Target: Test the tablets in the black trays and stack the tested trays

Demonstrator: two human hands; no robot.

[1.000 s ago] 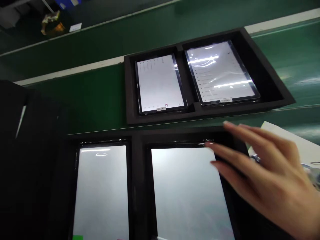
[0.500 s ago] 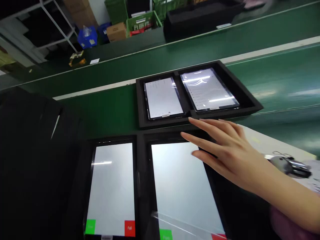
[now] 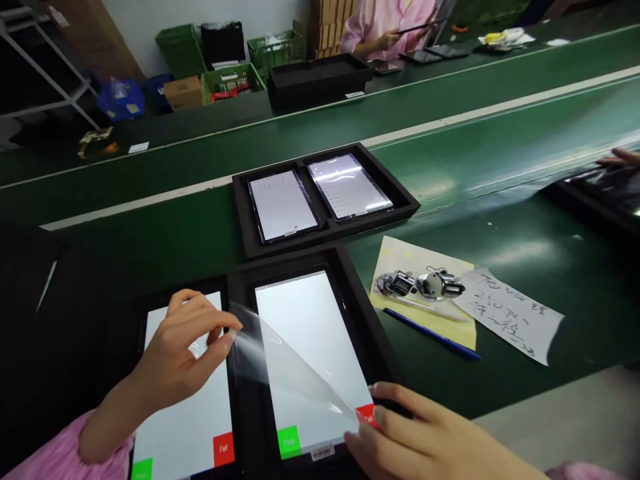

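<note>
My left hand (image 3: 187, 347), closed in a pinch, holds one corner of a clear plastic film (image 3: 295, 373) above the gap between two tablets. The film stretches down to the right, where my right hand (image 3: 415, 433) has its fingertips closed at the film's other end. That hand is over the lower right corner of the right tablet (image 3: 310, 333), partly covering its red Fail box. The left tablet (image 3: 205, 420) lies partly behind my left hand. Both screens are white with green and red boxes. The tablets sit in a black two-compartment tray (image 3: 345, 260).
Beyond is a second black tray (image 3: 410, 203) with two lit tablets. Metal tally counters (image 3: 435, 285) lie on yellow paper (image 3: 450, 330), beside a blue pen (image 3: 433, 335) and a handwritten note (image 3: 515, 317). A co-worker in pink (image 3: 390, 27) sits across the green bench (image 3: 175, 250).
My left hand has come into view with the film. My right hand has moved down from the tray's far edge to the right tablet's near corner. The view has shifted to the right.
</note>
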